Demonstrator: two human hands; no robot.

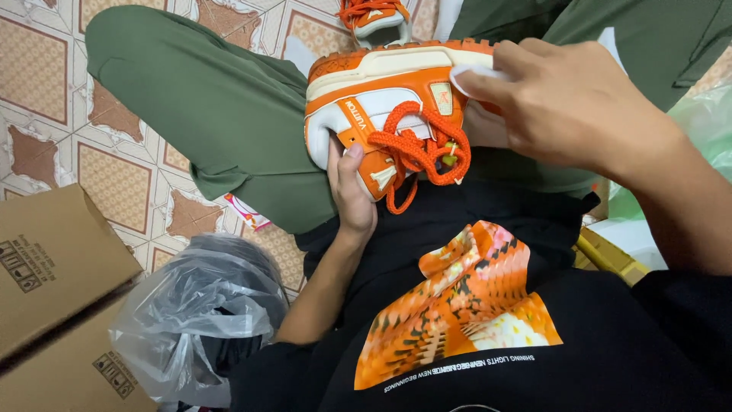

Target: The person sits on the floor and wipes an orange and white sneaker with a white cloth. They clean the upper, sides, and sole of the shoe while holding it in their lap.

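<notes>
At upper centre of the frame, an orange and white sneaker (396, 99) lies on its side over the green trousers (221, 114). Left hand (349, 187) grips its toe from below, thumb on the upper. Right hand (568, 103) presses what seems a white cloth (476, 74) against the sole edge. Second sneaker (375, 17) sits above; cardboard boxes (57, 267) and plastic bag (194, 313) lower left.

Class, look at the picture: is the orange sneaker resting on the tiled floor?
No, the orange sneaker is held up over the lap, the left hand gripping it and the right hand touching its sole.
</notes>
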